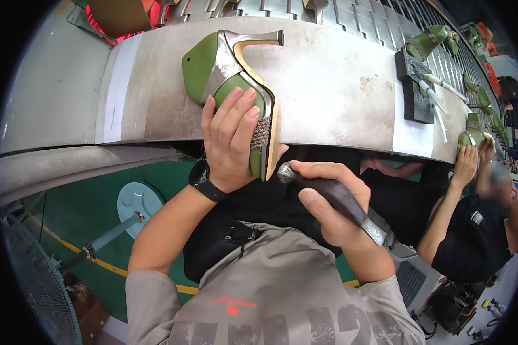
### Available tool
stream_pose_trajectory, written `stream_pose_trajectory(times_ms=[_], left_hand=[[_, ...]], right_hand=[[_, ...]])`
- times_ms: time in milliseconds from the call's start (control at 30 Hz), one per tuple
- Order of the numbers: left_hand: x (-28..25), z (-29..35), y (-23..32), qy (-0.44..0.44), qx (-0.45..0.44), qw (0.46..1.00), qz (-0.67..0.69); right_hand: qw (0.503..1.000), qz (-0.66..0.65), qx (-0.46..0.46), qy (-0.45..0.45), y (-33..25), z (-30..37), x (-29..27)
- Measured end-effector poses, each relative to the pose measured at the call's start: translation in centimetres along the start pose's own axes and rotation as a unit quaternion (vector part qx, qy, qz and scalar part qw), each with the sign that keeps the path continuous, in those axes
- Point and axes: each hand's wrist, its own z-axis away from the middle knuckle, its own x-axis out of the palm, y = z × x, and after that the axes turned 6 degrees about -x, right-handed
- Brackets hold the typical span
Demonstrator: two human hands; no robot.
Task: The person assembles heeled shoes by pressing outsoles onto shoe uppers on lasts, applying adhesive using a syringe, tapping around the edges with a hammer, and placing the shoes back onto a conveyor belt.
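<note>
A high-heeled sandal [229, 64] on a green last [197, 70] lies on its side at the worktable's near edge, heel pointing away and to the right. It has metallic straps, a glittery band over the forefoot and a tan sole edge. My left hand [230, 141] is closed round its front part, fingers over the green last and beside the glittery band. Just right of the toe, my right hand [342, 230] grips a dark-handled tool [342, 200] with silvery ends. Its rounded silvery end is close to the toe; I cannot make out its exact kind.
The pale worktable [334, 75] curves across in front of me, with a slatted metal conveyor [362, 26] behind. A black block [414, 89] holding white tubes stands to the right. Farther right, a co-worker in a black shirt [472, 241] handles another green last. A fan [37, 282] stands lower left.
</note>
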Motion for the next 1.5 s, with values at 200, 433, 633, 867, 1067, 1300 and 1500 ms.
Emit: stream_pose_trajectory(times_ms=[200, 433, 633, 867, 1067, 1300, 1500], left_hand=[[0.7, 0.4, 0.1, 0.046, -0.030, 0.998, 0.004], [0.6, 0.0, 0.9, 0.057, -0.065, 0.996, 0.021], [0.2, 0.2, 0.7, 0.046, -0.084, 0.995, 0.030], [0.6, -0.1, 1.0, 0.050, -0.086, 0.994, 0.048], [0.1, 0.4, -0.2, 0.010, -0.017, 1.000, 0.002], [0.2, 0.4, 0.3, 0.029, -0.048, 0.998, 0.021], [0.6, 0.2, 0.7, 0.038, -0.084, 0.995, 0.047]], right_hand=[[0.997, 0.044, -0.052, -0.040, -2.2, -3.3, -1.6], [0.999, 0.052, -0.004, -0.007, -4.3, -7.4, -0.8], [0.976, 0.116, -0.034, -0.179, -4.0, -10.3, -1.2], [0.949, 0.168, -0.140, -0.227, -4.5, -8.3, 0.0], [0.960, 0.127, -0.069, -0.238, -4.0, -5.0, 0.4], [0.990, 0.043, -0.072, -0.110, -4.4, -4.9, -1.1], [0.993, 0.074, -0.032, -0.081, -2.8, -8.1, -0.8]])
